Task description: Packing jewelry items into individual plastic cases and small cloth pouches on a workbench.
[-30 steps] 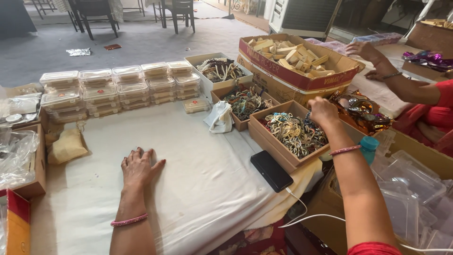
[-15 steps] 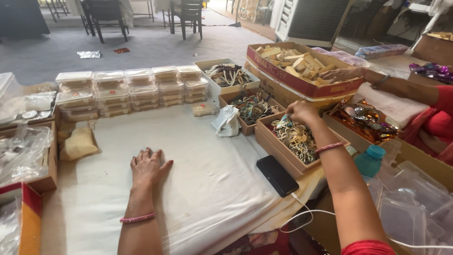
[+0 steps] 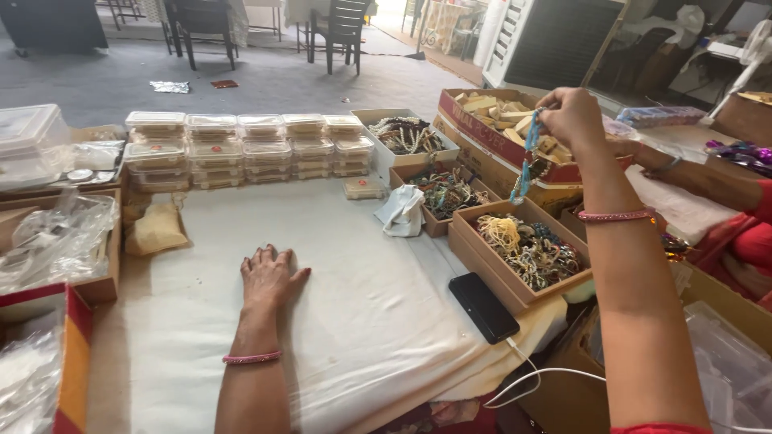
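Far left of the left hand, crumpled clear plastic bags sit in a cardboard box, with a red and yellow box edge nearer the camera. Beyond that hand, stacks of clear lidded containers run in a row across the back of the surface, which is covered by a white cloth; a tan pouch lies to the hand's left. Left hand is released, palm flat on the cloth, fingers spread, holding nothing; pink bangle on the wrist. Right of it, a white crumpled cloth piece leans against a box of dark beaded jewellery, and a white tray of bead strings sits behind. Black phone lies on the cloth near the edge, white cable trailing off it. Just right of the phone and below the right hand, an open cardboard box of mixed bracelets. Right hand is raised well above that box, fingers pinched on a blue beaded bracelet that hangs down from the grip; pink bangle on this wrist too. Behind the right hand, a red-rimmed box of pale wooden pieces. Far right, another person's arm rests over white paper; red sleeve visible.
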